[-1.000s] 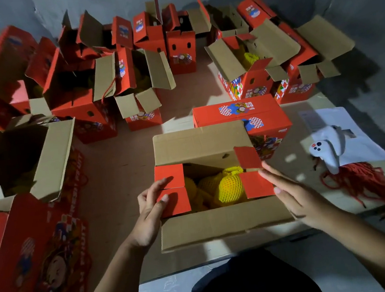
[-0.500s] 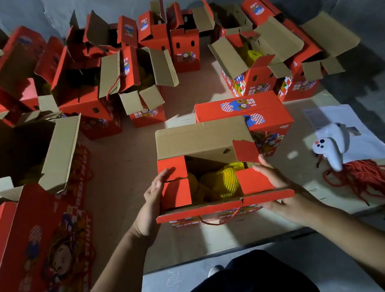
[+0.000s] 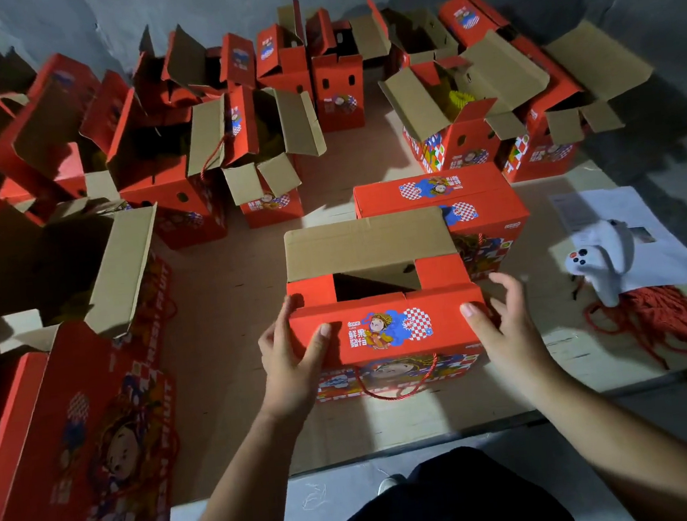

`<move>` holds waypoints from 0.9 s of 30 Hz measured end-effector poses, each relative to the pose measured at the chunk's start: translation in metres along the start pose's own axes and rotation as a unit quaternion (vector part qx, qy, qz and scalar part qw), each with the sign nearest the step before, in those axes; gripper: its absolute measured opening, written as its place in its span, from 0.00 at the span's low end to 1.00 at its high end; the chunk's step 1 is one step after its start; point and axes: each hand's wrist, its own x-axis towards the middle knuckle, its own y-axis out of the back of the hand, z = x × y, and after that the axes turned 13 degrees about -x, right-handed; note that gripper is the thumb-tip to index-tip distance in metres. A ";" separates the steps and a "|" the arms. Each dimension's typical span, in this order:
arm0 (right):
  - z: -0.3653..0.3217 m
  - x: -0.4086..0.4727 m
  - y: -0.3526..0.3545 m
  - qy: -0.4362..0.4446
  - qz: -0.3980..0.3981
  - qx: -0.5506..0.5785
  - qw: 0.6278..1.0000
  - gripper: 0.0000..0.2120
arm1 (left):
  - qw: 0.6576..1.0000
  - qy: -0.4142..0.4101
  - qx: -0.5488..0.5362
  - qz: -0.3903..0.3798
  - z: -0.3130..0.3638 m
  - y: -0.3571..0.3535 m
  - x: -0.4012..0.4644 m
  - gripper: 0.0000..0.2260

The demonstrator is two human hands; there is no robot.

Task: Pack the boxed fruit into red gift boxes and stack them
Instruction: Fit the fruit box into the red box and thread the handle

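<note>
— While the far left lies in shadow, what can you make out there?
— Big red cartons with brown flaps thrown open, possibly fruit inside, though it is too dark to say. Nearer the middle, more open red boxes crowd the back of the board.

— And the hands?
— The left hand clasps the left end of the red gift box, thumb pressed on the folded-down front flap, fingers wrapped round the corner. The right hand mirrors it at the right end, thumb on the flap, fingers spread and lightly curled beside the box.

— Where does that box sit?
— On the board at its near edge, centre; its rear brown flap stands up, leaving a dark gap.

— Further right?
— A closed red box just behind it, then a white controller on a paper sheet, touching a tangle of red cord.
</note>
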 end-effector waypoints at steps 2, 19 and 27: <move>-0.003 0.001 0.003 0.030 -0.025 -0.070 0.997 0.27 | 0.987 -0.105 0.117 0.031 0.000 -0.003 0.003 0.37; -0.074 0.090 0.001 -0.129 -0.076 0.032 0.988 0.37 | 0.863 -0.186 0.452 -0.131 0.005 0.001 0.013 0.52; -0.056 0.080 0.012 0.100 -0.055 -0.173 0.978 0.14 | 0.893 -0.237 0.379 -0.043 0.000 -0.003 0.007 0.40</move>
